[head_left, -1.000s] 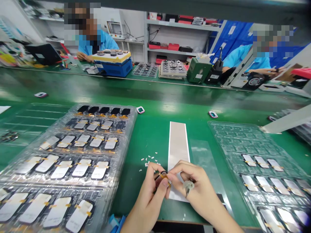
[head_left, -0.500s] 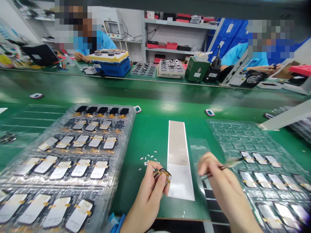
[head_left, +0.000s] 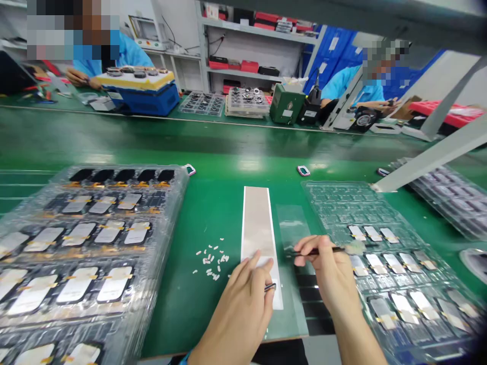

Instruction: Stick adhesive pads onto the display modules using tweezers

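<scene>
My left hand [head_left: 247,294] is closed, palm down, over the lower part of a pale strip sheet [head_left: 261,218]. Only the dark edge of a small display module [head_left: 270,287] shows past its fingers; the rest is hidden. My right hand [head_left: 327,268], to the right of the strip, grips dark, thin tweezers [head_left: 314,252] with their tip pointing left. A whitish wad or wrap [head_left: 355,247] is at their rear end. Several tiny white pieces [head_left: 213,261] lie scattered on the green mat left of the strip.
A clear tray [head_left: 167,253] of display modules stands at left. Another tray [head_left: 335,203], partly filled with modules, lies at right, beside a slanted white post [head_left: 437,152]. Beyond the green bench sit two people in blue, near a blue box [head_left: 152,99] and a green box [head_left: 285,104].
My left hand has turned palm down and moved onto the strip, covering most of the module. My right hand has tilted the tweezers nearly level. The view has shifted right.
</scene>
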A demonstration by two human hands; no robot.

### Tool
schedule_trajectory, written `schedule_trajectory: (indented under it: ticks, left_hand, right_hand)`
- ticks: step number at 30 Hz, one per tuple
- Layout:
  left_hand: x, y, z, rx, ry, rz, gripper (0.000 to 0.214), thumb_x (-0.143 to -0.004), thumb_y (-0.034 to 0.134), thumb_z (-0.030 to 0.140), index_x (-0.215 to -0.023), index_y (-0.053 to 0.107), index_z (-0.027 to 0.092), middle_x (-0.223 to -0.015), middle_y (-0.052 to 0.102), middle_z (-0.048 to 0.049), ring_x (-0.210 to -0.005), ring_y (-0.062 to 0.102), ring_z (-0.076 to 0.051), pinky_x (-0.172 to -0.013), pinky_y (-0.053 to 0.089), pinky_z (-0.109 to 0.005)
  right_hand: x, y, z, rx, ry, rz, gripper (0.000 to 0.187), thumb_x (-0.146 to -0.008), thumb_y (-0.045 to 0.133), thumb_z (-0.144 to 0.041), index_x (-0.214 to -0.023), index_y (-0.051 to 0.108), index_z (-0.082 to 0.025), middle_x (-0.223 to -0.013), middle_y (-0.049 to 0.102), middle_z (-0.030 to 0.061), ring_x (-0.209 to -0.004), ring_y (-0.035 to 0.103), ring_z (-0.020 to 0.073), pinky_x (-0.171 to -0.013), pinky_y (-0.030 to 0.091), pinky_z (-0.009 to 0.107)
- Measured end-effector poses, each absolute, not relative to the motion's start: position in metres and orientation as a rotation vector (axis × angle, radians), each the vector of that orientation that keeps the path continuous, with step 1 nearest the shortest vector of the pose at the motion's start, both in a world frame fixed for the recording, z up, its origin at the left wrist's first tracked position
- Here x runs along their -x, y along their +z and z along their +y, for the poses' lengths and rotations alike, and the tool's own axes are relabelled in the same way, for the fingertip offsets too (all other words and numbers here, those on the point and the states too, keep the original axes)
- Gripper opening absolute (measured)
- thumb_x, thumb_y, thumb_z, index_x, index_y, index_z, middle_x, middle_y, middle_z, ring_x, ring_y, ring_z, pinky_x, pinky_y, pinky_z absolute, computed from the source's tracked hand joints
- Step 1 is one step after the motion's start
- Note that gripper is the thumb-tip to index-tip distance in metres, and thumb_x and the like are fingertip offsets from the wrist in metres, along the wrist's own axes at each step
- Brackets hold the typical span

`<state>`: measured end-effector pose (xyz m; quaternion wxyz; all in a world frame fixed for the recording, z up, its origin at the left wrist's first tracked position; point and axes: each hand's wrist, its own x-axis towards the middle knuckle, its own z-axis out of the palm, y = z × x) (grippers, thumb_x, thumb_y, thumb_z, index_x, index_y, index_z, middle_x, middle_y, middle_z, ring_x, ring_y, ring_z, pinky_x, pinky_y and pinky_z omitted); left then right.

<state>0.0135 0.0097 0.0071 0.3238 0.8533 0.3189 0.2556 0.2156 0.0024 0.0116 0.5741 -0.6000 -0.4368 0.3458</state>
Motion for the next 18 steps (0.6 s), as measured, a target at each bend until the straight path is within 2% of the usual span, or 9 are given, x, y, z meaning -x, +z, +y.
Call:
schedule_trajectory:
  ticks: [4,9,15,18]
  left_hand:
    - [-0.021,-0.002,0.009,-2.413,0.644,0.888,0.02,-0.096,0.044,0.006,-0.11,0.05,0.02,-0.134,0.064,-0.0148,-0.138,0.047,-0.034,-0.099,0.055,-0.052]
    - [-0.025,0.0,0.01,-2.527,0.562,0.829,0.026,-0.093,0.043,0.002,-0.113,0.047,0.018,-0.129,0.067,-0.0145,-0.134,0.051,-0.038,-0.096,0.057,-0.054]
    - [-0.025,-0.001,0.014,-2.615,0.459,0.805,0.02,-0.092,0.045,0.001,-0.103,0.049,0.018,-0.138,0.063,-0.0137,-0.138,0.046,-0.036,-0.103,0.055,-0.05]
    - [-0.027,-0.001,0.014,-2.665,0.476,0.813,0.021,-0.09,0.043,0.0,-0.101,0.051,0.017,-0.134,0.065,-0.0141,-0.134,0.051,-0.038,-0.099,0.057,-0.051]
  right_hand:
    - [-0.203,0.003,-0.003,1.409,0.81,-1.011,0.03,-0.086,0.071,-0.048,-0.087,0.063,-0.019,-0.088,0.067,0.0047,-0.073,0.071,0.0165,-0.072,0.06,0.027]
    - [-0.197,-0.014,-0.006,1.386,0.802,-0.97,0.026,-0.087,0.071,-0.042,-0.09,0.056,-0.021,-0.091,0.066,0.0038,-0.075,0.072,0.0151,-0.073,0.061,0.025]
    - [-0.2,-0.014,-0.006,1.402,0.826,-0.943,0.025,-0.088,0.071,-0.041,-0.086,0.059,-0.019,-0.091,0.063,0.0044,-0.077,0.073,0.0161,-0.075,0.062,0.025]
    - [-0.201,-0.012,-0.005,1.387,0.854,-0.934,0.027,-0.088,0.071,-0.042,-0.086,0.058,-0.019,-0.09,0.064,0.0049,-0.077,0.073,0.0166,-0.076,0.062,0.026]
